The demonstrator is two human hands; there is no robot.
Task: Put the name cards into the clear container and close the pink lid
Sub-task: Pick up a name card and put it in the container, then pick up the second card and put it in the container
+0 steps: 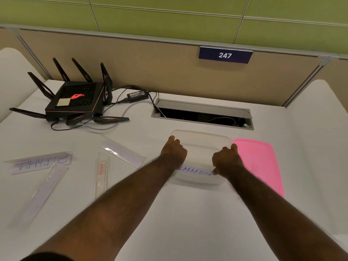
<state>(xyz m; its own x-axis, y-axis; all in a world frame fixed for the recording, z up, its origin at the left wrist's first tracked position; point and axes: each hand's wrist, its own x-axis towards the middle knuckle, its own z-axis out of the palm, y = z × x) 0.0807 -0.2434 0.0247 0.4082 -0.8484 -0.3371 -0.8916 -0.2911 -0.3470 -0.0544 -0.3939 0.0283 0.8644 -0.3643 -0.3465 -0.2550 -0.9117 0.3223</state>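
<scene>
The clear container (202,137) sits on the white desk in front of me. Inside its near part lies a name card (195,171) reading LABRADOR. My left hand (174,150) is closed on the card's left end, over the container's left rim. My right hand (227,160) pinches the card's right end. The pink lid (260,162) lies flat on the desk, touching the container's right side. Several more clear name cards lie to the left: one marked STEPH (40,162), a long one (44,193), one with a red label (101,171) and a slanted one (122,154).
A black router (75,101) with antennas and its cables and power brick (137,95) stand at the back left. An open cable slot (202,114) is cut into the desk just behind the container. A beige partition with a sign 247 (225,55) closes the back.
</scene>
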